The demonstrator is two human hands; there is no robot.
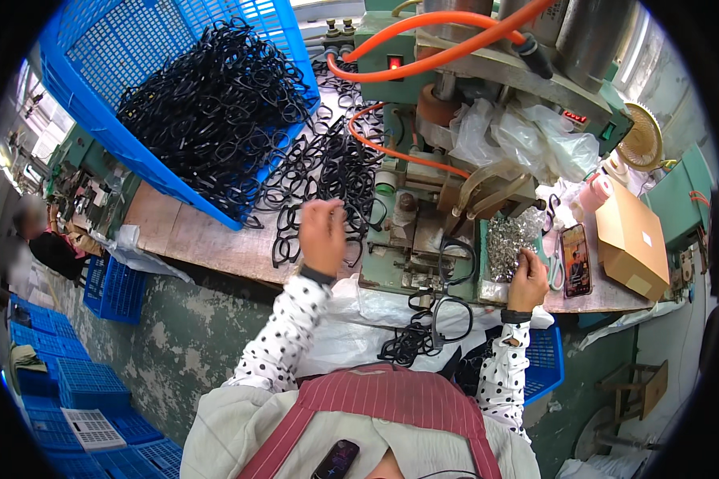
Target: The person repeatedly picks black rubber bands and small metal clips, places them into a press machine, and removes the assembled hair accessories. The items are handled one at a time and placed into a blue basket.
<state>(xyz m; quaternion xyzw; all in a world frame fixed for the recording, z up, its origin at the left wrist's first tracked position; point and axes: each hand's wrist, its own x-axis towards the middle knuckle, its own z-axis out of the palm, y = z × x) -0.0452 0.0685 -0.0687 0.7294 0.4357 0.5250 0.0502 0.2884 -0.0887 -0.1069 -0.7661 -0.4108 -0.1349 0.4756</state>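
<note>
My left hand point(322, 237) is over the near edge of a spread of black plastic eyeglass frames point(339, 164) on the table. Its fingers are bent together and slightly blurred; anything between them is hidden. At the right, my right hand point(529, 281) pinches its fingertips at the edge of a heap of small shiny metal parts point(507, 243); what it grips is too small to make out. Between the hands stands a green machine point(399, 259) with a metal fixture. A black eyeglass frame point(458, 263) rests at its front, and more frames point(411, 339) hang or lie below it.
A tilted blue crate point(80, 104) heaped with black frames stands at the far left. An orange hose point(423, 72) loops over the machine. Right of the metal parts lie scissors point(556, 271), a phone point(575, 262) and a cardboard box point(633, 239). Another person sits at the far left.
</note>
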